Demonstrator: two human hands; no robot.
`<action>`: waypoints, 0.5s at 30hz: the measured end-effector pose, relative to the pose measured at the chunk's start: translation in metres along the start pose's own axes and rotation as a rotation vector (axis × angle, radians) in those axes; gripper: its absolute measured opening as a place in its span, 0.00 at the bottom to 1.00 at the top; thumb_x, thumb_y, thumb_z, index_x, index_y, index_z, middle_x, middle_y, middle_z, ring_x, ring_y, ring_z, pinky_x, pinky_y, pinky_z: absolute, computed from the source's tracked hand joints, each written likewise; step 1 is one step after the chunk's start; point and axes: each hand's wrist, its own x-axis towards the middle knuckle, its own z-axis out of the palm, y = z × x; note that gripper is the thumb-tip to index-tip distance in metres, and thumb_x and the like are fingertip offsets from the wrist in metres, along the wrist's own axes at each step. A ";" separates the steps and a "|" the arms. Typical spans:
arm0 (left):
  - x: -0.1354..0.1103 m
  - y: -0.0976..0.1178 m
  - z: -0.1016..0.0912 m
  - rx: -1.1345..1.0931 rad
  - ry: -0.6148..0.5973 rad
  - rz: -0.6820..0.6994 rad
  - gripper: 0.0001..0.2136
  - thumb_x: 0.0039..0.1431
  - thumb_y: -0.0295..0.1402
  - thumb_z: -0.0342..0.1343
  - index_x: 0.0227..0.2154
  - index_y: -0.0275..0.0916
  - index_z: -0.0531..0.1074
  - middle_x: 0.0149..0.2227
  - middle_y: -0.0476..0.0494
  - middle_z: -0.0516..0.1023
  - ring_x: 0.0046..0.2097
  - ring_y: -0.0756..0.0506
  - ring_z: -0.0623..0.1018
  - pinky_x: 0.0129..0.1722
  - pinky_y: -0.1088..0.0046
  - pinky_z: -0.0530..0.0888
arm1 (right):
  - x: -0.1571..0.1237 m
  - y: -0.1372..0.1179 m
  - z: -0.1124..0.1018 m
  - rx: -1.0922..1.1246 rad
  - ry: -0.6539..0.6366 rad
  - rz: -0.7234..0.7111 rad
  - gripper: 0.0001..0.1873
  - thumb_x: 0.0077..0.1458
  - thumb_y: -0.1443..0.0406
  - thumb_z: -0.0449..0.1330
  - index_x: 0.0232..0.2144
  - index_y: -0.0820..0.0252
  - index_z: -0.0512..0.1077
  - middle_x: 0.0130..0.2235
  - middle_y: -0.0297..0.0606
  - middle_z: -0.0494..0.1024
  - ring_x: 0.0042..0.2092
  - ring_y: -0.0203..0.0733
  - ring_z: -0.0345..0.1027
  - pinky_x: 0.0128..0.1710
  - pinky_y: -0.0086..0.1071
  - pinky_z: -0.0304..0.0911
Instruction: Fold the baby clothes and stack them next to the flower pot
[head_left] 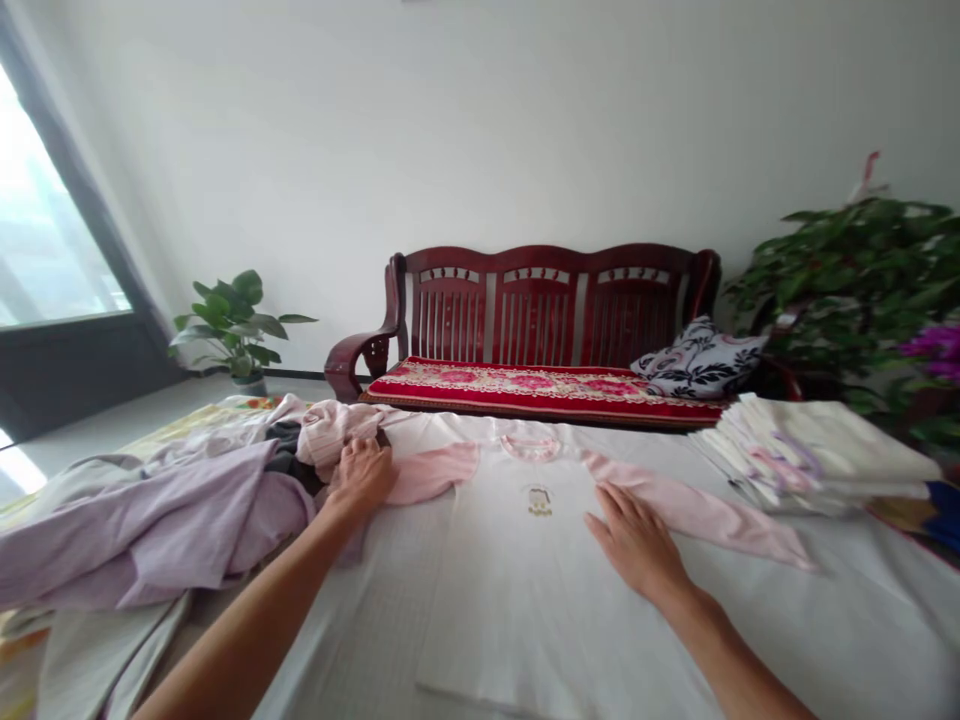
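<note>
A white long-sleeved shirt (517, 590) with pink sleeves and a small printed figure on its chest lies spread out, collar pointing away from me. At the outer end of the pink sleeve on the left is my left hand (364, 475), palm down with its fingers stretched forward, against the edge of the clothes pile. Whether it touches the cuff beneath is hidden. My right hand (634, 535) rests flat on the shirt's right side, just below the other sleeve, fingers extended.
A heap of loose clothes (165, 530), lilac and grey, covers the left side. Folded white garments (817, 455) are stacked at the right. Beyond the white-covered surface (847, 620) stands a dark red wooden bench (532, 310) with a patterned cushion (701, 360). Potted plants (236, 320) flank it.
</note>
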 end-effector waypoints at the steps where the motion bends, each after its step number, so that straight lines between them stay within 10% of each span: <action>1: 0.003 -0.008 0.002 0.044 -0.016 -0.002 0.16 0.58 0.30 0.50 0.46 0.33 0.76 0.52 0.29 0.74 0.55 0.30 0.68 0.51 0.54 0.64 | 0.000 0.000 0.000 0.002 0.002 0.000 0.30 0.63 0.53 0.45 0.61 0.62 0.65 0.65 0.48 0.65 0.65 0.54 0.56 0.62 0.49 0.54; 15: 0.012 -0.036 -0.009 -0.149 -0.010 0.129 0.13 0.66 0.34 0.43 0.47 0.40 0.69 0.45 0.41 0.79 0.46 0.43 0.77 0.45 0.68 0.69 | 0.000 0.001 0.001 0.044 0.028 -0.015 0.29 0.63 0.54 0.45 0.59 0.62 0.66 0.64 0.50 0.65 0.64 0.55 0.57 0.61 0.50 0.55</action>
